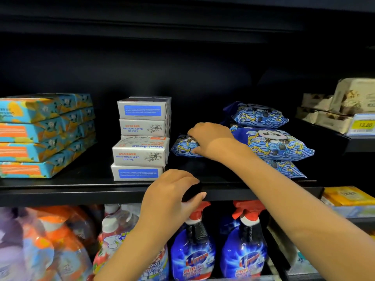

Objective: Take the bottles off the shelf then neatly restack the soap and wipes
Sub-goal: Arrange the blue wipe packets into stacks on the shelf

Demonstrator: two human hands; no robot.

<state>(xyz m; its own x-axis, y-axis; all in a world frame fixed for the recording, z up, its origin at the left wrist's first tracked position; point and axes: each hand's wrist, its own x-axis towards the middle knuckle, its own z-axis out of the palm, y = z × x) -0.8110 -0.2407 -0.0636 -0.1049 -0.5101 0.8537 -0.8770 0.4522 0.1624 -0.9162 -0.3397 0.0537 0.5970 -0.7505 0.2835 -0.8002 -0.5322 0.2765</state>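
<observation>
Right hand (211,140) grips a loose wipes pack (183,148) just right of the soap stack (141,138). Left hand (172,191) curls over something dark at the shelf lip (81,191) below that stack (can't tell what, or whether it's held). The pack looks soft, light and slick, so hold it across the middle. Wipes pile (272,142) sits further right.
</observation>
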